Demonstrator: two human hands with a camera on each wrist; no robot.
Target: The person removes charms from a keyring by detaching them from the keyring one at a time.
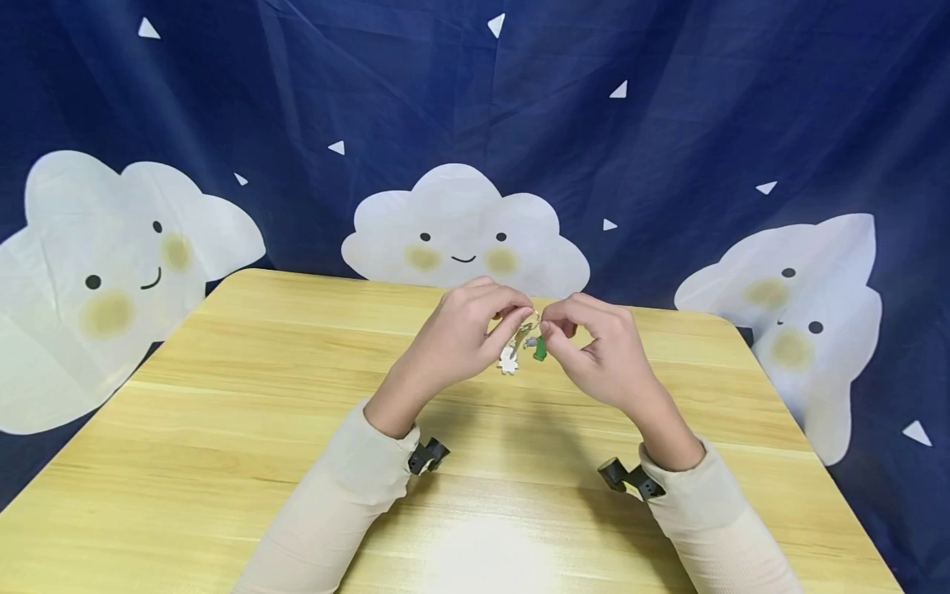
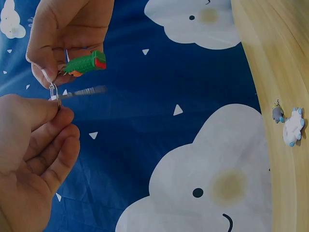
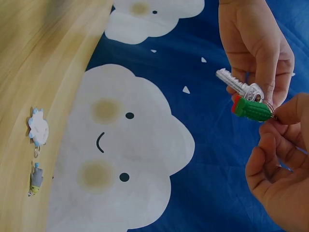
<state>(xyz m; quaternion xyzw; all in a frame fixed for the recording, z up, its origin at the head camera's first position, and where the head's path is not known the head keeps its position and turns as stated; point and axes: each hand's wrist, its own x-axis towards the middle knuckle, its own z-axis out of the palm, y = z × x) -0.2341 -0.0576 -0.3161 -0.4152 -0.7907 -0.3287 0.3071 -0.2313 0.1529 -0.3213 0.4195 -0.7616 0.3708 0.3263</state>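
In the head view my left hand [image 1: 475, 330] and right hand [image 1: 601, 351] meet above the table, fingertips close together. A thin metal key ring [image 2: 53, 91] spans between them. My left thumb and fingers pinch it from one side, and my right thumb and fingertip pinch it from the other. From it a silver key [image 3: 237, 84] sticks out near the left hand. Beside the right fingertips hangs a green charm [image 3: 253, 110] with a red end. The exact spot each fingertip grips is partly hidden.
On the wooden table [image 1: 260, 396] lie a white charm with blue edges [image 2: 292, 127] and a small grey charm [image 2: 277, 114]. Behind the table hangs a dark blue curtain [image 1: 416, 91] with cloud faces. A small black camera [image 1: 428, 455] sits on the left wrist.
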